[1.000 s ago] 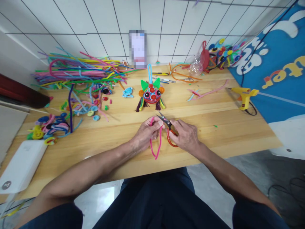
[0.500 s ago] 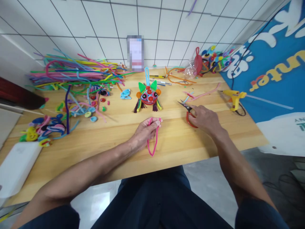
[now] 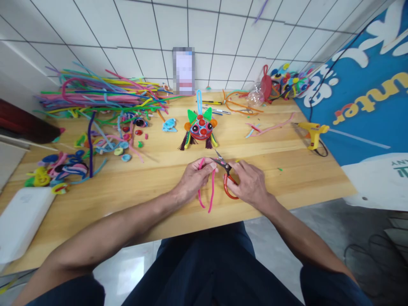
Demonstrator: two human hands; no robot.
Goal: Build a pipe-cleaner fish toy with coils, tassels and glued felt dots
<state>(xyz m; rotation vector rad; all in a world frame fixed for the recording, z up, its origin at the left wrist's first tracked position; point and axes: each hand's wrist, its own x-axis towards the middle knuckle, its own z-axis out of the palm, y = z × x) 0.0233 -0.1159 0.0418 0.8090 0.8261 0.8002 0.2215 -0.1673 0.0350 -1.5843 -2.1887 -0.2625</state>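
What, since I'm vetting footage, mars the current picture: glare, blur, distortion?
Head view: glare whitens a patch of floor; head view: lines on the tiled wall splay upward; head view: the phone is pixelated; head view: scissors and pink pipe cleaner look soft but readable.

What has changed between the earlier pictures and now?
The right hand, holding scissors, moved right, then back beside the left hand. The pink pipe cleaner, looped shut below earlier, now hangs in two ends. Both hands kept their holds; the tasselled ornament stayed put.

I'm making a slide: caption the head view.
Left fingers pinch pink pipe-cleaner strands; right fingers hold open scissors close by.
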